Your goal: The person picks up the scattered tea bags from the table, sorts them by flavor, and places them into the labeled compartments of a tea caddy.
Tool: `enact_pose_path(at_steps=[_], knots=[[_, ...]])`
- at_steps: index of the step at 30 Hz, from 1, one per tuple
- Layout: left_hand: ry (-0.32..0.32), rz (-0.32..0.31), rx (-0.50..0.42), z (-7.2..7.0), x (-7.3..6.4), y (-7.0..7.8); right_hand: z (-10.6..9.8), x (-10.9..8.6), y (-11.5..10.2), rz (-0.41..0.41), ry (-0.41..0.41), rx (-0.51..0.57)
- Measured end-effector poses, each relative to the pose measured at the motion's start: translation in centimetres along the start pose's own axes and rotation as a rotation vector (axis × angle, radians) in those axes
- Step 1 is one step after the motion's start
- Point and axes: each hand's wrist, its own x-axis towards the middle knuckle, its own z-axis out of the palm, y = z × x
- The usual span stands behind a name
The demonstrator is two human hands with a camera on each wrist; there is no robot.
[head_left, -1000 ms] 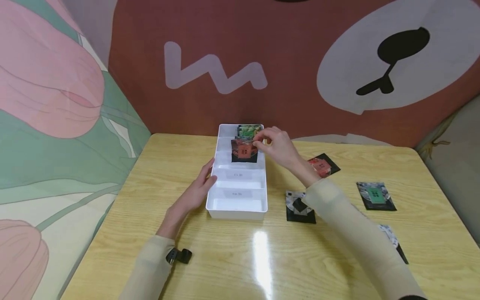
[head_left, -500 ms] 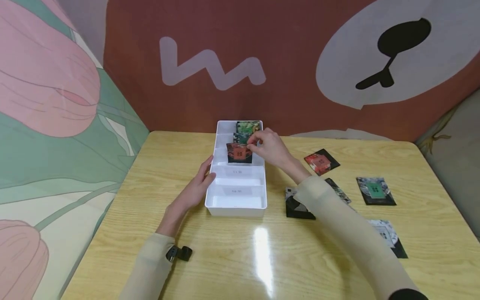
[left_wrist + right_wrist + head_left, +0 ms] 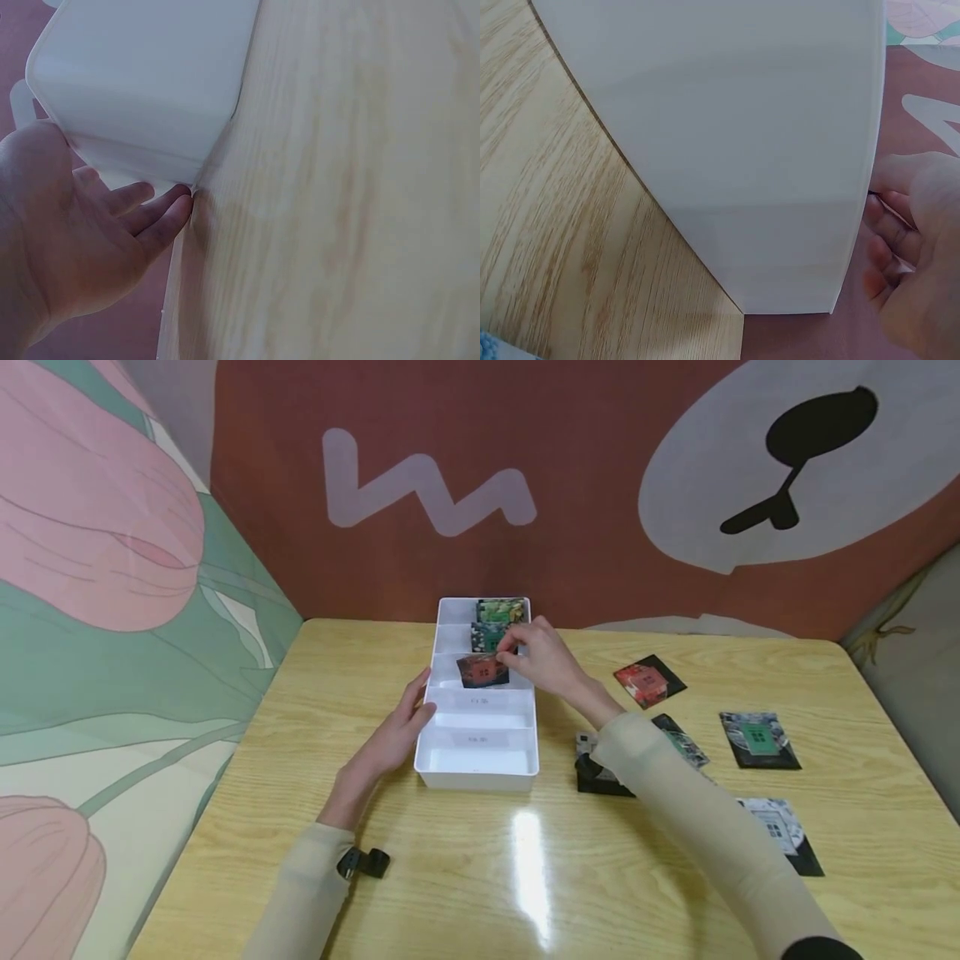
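Observation:
My right hand [image 3: 549,662] pinches the corner of a small flat dark packet with a red square label [image 3: 482,671] between thumb and fingertips. The packet is partly lowered into the third compartment from the back of a white divided tray [image 3: 476,781]. In the right wrist view the tray's side wall hides the packet, and the right fingers curl at the rim. My left hand [image 3: 393,735] rests against the tray's left side, its loosely extended fingers [image 3: 161,225] touching the wall low down. Green-labelled packets [image 3: 501,610] stand in the two rear compartments.
On the wooden table [image 3: 285,760], right of the tray, lie a red packet [image 3: 649,682], a green-labelled packet [image 3: 760,740], a pale-labelled packet [image 3: 782,835] and a dark packet [image 3: 600,777], some partly under my right sleeve. A painted wall [image 3: 525,560] stands behind the tray.
The right hand has brought the red-labelled packet slightly toward me and down into the third compartment, where it now tilts. The left hand stays at the tray's side.

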Motion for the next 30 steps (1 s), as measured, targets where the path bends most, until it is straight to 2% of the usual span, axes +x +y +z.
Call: enact_pose_path(at_steps=[6,12,17,27,30], knots=[[-0.006,-0.007,0.008,0.0,0.1,0.1,-0.1,-0.3,0.3,0.033,0.029,0.035],[-0.007,-0.013,0.003,0.0,0.0,-0.1,-0.3,-0.7,0.8,0.022,0.027,0.076],[-0.008,0.005,0.014,0.1,-0.1,0.0,-0.8,-1.3,1.2,0.008,0.026,0.055],[-0.005,-0.025,0.032,-0.1,-0.3,0.3,-1.9,-2.1,1.9,0.029,0.035,0.006],[-0.005,-0.003,0.031,0.0,-0.3,0.3,-2.3,-2.4,2.2,0.045,0.049,0.007]])
